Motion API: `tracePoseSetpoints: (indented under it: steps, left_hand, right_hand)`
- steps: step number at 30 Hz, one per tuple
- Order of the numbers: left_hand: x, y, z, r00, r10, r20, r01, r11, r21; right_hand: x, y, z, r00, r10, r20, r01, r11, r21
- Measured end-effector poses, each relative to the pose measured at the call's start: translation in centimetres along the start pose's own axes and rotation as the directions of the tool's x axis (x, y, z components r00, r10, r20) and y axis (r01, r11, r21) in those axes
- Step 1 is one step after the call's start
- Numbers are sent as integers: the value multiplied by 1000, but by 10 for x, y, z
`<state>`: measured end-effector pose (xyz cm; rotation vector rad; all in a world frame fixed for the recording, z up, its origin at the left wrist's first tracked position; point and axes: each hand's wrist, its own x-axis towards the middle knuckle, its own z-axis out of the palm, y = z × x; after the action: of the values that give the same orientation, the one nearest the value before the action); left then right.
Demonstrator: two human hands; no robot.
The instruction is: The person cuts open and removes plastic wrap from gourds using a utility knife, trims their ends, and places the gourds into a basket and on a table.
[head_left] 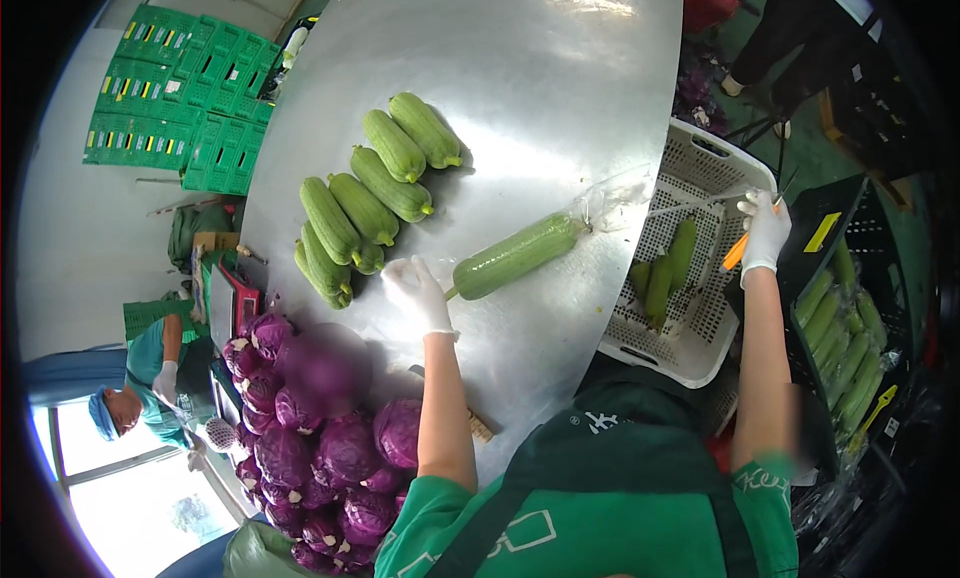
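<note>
On the metal table [560,98] lies a long green gourd [520,258] in a clear plastic bag. The bag's loose end [620,200] stretches toward the white basket, and a thin clear strip runs on toward my right hand. My left hand [418,296], in a white glove, is beside the gourd's near tip with fingers apart, holding nothing that I can see. Over the basket's right rim, my gloved right hand [766,233] grips an orange-handled tool [735,253]; whether it is a knife or scissors is unclear. Several unwrapped gourds [365,206] lie beyond my left hand.
A white basket [700,353] with a few green gourds stands against the table's right edge. Farther right, a black crate [805,243] holds bagged gourds. Purple cabbages [345,448] are heaped at the left. Green crates [180,98] and another person [150,378] are behind.
</note>
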<state>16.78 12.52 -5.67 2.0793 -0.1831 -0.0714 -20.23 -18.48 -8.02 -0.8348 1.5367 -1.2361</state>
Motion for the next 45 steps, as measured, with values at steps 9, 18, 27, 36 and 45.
tracePoseSetpoints:
  steps: [9, 18, 27, 36, 45]
  left_hand:
    - [-37, 51, 33, 504, 421, 754, -863, 238, 445]
    - [-96, 113, 49, 439, 41, 897, 274, 945, -178]
    - [-128, 125, 69, 396, -7, 918, 701, 648, -298]
    - [-142, 128, 58, -60, 92, 994, 952, 304, 29]
    - [-161, 147, 50, -210, 251, 945, 841, 539, 44]
  right_hand:
    - [-125, -14, 49, 745, 303, 595, -251, 953, -170]
    - [-207, 15, 32, 510, -176, 842, 369, 929, -28]
    - [-220, -6, -12, 662, -39, 749, -45, 995, 92]
    - [-186, -40, -29, 803, -174, 570, 134, 985, 112]
    - [-163, -62, -36, 857, -266, 442, 231, 964, 132]
